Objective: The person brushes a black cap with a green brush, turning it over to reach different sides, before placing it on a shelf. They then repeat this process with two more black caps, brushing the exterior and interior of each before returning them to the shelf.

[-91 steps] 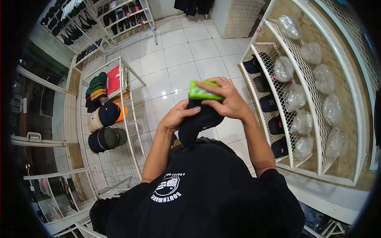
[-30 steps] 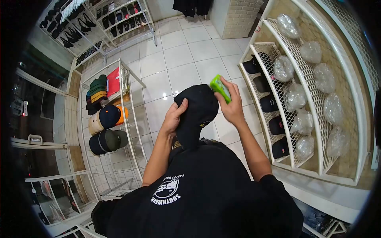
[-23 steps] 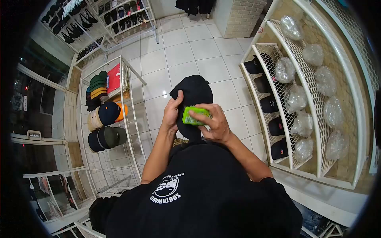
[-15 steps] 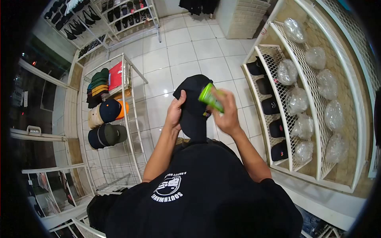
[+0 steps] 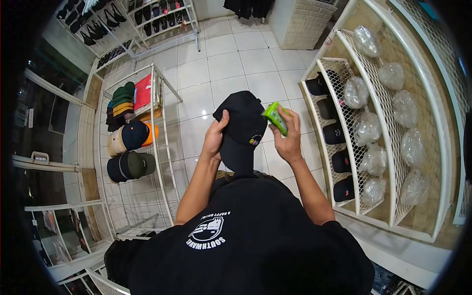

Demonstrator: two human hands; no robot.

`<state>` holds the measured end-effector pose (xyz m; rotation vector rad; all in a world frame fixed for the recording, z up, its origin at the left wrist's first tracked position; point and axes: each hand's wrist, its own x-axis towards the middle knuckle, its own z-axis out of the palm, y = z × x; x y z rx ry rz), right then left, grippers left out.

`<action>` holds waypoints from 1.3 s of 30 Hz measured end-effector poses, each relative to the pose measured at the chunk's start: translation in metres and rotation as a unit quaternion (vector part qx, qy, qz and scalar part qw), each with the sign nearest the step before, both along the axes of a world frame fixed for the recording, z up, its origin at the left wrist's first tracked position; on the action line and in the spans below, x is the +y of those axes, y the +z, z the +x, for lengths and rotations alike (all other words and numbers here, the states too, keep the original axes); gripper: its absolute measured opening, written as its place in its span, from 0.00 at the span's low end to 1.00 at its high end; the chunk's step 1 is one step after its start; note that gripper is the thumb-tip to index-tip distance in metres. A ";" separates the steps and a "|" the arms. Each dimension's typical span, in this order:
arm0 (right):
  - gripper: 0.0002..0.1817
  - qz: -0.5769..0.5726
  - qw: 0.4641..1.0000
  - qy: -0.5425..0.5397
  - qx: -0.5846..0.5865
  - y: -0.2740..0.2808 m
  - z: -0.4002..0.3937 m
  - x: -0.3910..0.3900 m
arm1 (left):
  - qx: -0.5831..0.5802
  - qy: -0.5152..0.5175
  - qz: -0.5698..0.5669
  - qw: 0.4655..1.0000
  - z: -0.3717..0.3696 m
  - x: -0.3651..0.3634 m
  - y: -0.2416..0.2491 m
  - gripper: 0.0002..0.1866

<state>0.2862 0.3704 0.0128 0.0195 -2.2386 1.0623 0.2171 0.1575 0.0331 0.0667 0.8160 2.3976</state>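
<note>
My left hand [image 5: 215,135] grips a black baseball cap [image 5: 240,118] by its left side, thumb lying over the fabric. The brim points down toward my shirt, and a small colourful embroidered design [image 5: 254,140] shows on the front panel. In my right hand [image 5: 289,137] is a bright green hand brush [image 5: 278,118], fingers wrapped around its right side. The brush is just right of the cap's crown, its dark-edged side turned toward the fabric.
On the left, a white wire rack [image 5: 166,132] carries stacked caps [image 5: 130,166] and a red folded garment [image 5: 143,91]. A white mesh shelf unit [image 5: 393,206] at right holds black caps [image 5: 334,132] and plastic-wrapped bundles [image 5: 368,125]. White floor tiles [image 5: 226,69] lie ahead.
My right hand has moved the green brush right, off the cap's front, uncovering the embroidered design. The cap has turned slightly in my left hand, which keeps its hold.
</note>
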 end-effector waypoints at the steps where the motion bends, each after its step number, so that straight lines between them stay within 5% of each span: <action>1: 0.39 0.035 0.999 -0.005 0.027 0.001 0.003 0.001 | 0.000 0.002 0.000 1.000 0.001 0.000 0.000 0.25; 5: 0.34 0.185 0.959 0.201 0.069 0.006 0.024 -0.010 | -0.020 0.045 -0.009 0.999 -0.003 -0.006 -0.016 0.26; 6: 0.34 0.187 0.960 0.200 0.067 0.002 0.019 -0.010 | -0.005 0.022 -0.011 1.000 -0.006 -0.006 -0.020 0.27; 9: 0.37 0.001 0.998 -0.051 -0.026 -0.012 -0.002 -0.008 | -0.016 0.027 -0.020 0.999 -0.003 -0.001 -0.006 0.26; 12: 0.39 0.046 0.997 0.021 0.064 -0.006 0.016 -0.015 | -0.037 0.076 -0.019 0.996 0.001 0.003 -0.004 0.25; 14: 0.41 0.172 0.967 0.180 0.057 0.005 0.024 -0.013 | -0.026 0.068 -0.024 0.997 -0.002 -0.003 -0.020 0.25; 18: 0.31 0.023 0.997 -0.067 -0.028 -0.010 -0.004 -0.004 | -0.012 0.055 -0.010 0.998 0.003 0.003 -0.004 0.24; 20: 0.30 -0.022 0.999 -0.015 0.032 0.004 0.000 -0.009 | -0.006 0.078 -0.036 0.996 0.003 0.002 0.000 0.23; 23: 0.31 0.092 0.985 0.128 0.066 0.028 0.007 -0.024 | -0.040 0.080 -0.099 0.991 0.007 -0.003 -0.016 0.21; 27: 0.31 -0.066 0.990 0.093 -0.087 0.019 -0.026 -0.003 | 0.008 0.000 -0.049 0.999 0.007 -0.006 -0.008 0.20; 31: 0.29 -0.027 0.991 0.127 0.009 0.038 -0.009 -0.015 | 0.019 0.044 -0.064 0.997 0.008 -0.007 -0.010 0.22; 39: 0.29 -0.063 0.989 0.126 -0.049 0.031 -0.013 -0.016 | 0.014 0.061 -0.084 0.995 0.010 -0.005 -0.013 0.22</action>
